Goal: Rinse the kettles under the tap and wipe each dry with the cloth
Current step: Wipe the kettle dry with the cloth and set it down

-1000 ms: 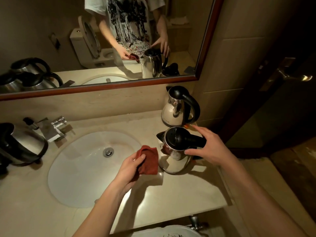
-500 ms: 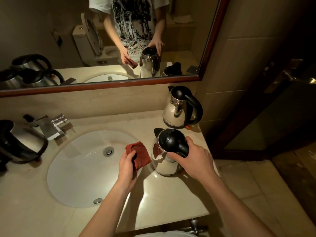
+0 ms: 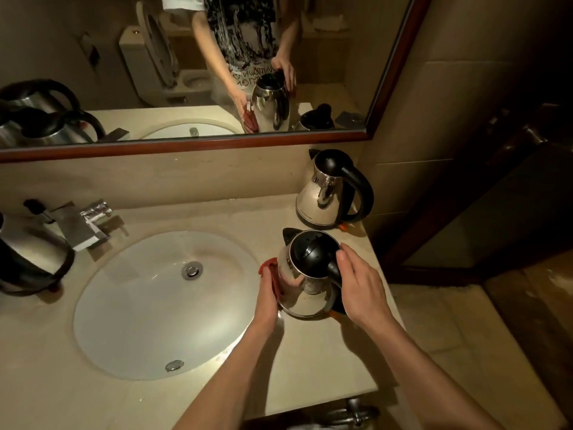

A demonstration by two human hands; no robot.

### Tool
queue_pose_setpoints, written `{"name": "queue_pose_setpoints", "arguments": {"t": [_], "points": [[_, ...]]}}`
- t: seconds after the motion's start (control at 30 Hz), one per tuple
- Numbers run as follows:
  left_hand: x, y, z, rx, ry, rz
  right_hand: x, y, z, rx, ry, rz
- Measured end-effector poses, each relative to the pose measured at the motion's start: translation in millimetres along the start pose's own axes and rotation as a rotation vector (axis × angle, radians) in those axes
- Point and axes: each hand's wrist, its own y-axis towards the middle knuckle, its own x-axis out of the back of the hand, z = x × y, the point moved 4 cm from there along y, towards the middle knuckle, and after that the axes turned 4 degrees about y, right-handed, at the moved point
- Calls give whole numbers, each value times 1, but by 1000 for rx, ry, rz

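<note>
On the beige worktop beside the sink, my right hand grips the kettle; my left hand presses the half-hidden red cloth against it.

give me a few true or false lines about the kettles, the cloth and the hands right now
1. The left hand presses the red cloth against the near kettle. True.
2. The right hand rests flat on the counter. False: it grips the near kettle's black handle.
3. Water is running from the tap. False: no stream shows.
4. A second kettle stands behind the near one, by the wall. True.
5. The near kettle sits in the sink. False: it is on the counter, right of the sink.
</note>
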Motion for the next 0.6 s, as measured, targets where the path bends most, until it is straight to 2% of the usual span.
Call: {"name": "queue_pose_setpoints", "arguments": {"t": [0.1,0.17,0.27,0.33,0.47,0.6], "points": [[-6,-14,-11,12,-82,-12,0,-1,1,-12,70,-4],[-14,-27,-28,-105,-46,12,1,-3,4,-34,117,7],[-27,-46,-46,-383,127,-11,1,-4,4,-51,141,7],[-32,-48,-37,-442,187,-35,0,-4,2,-66,149,12],[-25,-36,5,-167,-76,-78,0,-4,0,-76,169,26],[-20,-19,41,30,-178,-148,-1,-3,-2,-81,173,27]]}}
